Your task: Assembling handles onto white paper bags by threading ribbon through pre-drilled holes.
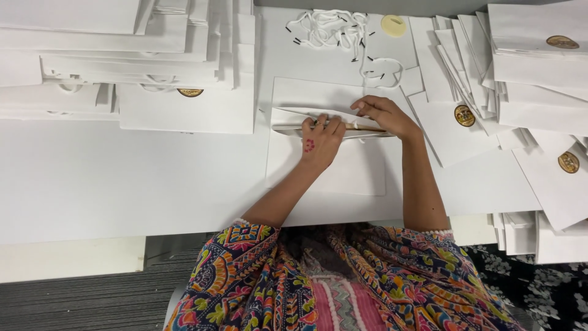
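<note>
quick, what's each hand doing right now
Left hand: fingers curled, pressing the white paper bag fold.
Right hand: gripping the same fold's upper edge.

The person wears a multicoloured patterned cotton garment [257, 276] with short sleeves ending near the elbows, printed in navy, orange, pink, yellow and green paisley motifs. A pink-and-grey zigzag woven panel [343, 306] runs down the front centre. The left hand [321, 138] carries a small red floral marking on its back and a ring on one finger. The right hand [383, 113] is bare.
</note>
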